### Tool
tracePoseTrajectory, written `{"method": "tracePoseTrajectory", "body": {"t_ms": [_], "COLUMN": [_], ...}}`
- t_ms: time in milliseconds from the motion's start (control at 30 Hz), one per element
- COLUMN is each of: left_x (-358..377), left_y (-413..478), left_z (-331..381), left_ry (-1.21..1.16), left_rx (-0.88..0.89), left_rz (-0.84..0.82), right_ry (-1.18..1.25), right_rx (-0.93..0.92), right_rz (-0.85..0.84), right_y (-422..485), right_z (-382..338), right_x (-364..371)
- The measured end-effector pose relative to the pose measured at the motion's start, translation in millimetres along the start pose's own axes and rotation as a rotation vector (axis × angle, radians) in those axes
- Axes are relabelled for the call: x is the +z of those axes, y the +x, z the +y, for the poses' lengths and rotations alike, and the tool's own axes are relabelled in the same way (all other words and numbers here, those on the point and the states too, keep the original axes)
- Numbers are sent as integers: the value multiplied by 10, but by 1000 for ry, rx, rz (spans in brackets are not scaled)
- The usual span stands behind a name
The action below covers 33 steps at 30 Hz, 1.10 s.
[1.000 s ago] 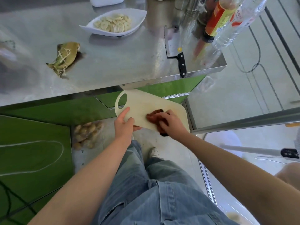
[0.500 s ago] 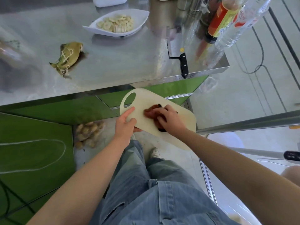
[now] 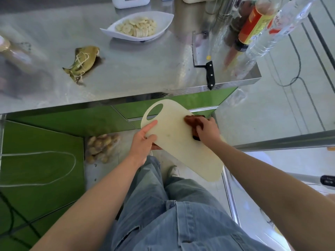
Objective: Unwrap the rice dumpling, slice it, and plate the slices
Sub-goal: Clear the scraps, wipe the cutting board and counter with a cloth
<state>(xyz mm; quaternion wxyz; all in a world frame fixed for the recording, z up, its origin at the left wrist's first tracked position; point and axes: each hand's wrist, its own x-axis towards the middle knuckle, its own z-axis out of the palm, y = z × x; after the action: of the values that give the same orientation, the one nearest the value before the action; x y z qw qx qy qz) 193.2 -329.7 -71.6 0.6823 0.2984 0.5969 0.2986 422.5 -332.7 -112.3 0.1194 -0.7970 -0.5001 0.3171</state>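
While the left hand grips the cutting board below the counter, the right hand clutches a brown cloth, which now wipes farther right than before. This is only preparation: the dumpling lies tied on the counter, far left.

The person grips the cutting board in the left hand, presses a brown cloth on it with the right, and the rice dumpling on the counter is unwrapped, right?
No: the head view shows the rice dumpling on the counter still wrapped in leaves and tied with string. The left hand does grip the cutting board, and the right hand presses the brown cloth on it.
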Motion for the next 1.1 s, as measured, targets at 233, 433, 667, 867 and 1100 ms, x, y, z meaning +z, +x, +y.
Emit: {"method": "tracePoseTrajectory", "body": {"t_ms": [233, 433, 667, 867, 1100], "left_x": [-151, -79, -202, -195, -179], "left_y": [26, 60, 9, 37, 73], "left_z": [-90, -98, -99, -99, -155], "left_ry": [18, -23, -122, -150, -97], "left_rx": [15, 27, 34, 11, -32], "left_rz": [90, 207, 272, 312, 256], "right_ry": [-150, 139, -102, -70, 804], "right_rx": [477, -173, 93, 599, 599], "right_rz": [49, -120, -174, -122, -450], "right_y": [-185, -228, -192, -168, -292], "right_z": [635, -96, 239, 670, 482], "right_x": [-294, -101, -215, -428, -392]}}
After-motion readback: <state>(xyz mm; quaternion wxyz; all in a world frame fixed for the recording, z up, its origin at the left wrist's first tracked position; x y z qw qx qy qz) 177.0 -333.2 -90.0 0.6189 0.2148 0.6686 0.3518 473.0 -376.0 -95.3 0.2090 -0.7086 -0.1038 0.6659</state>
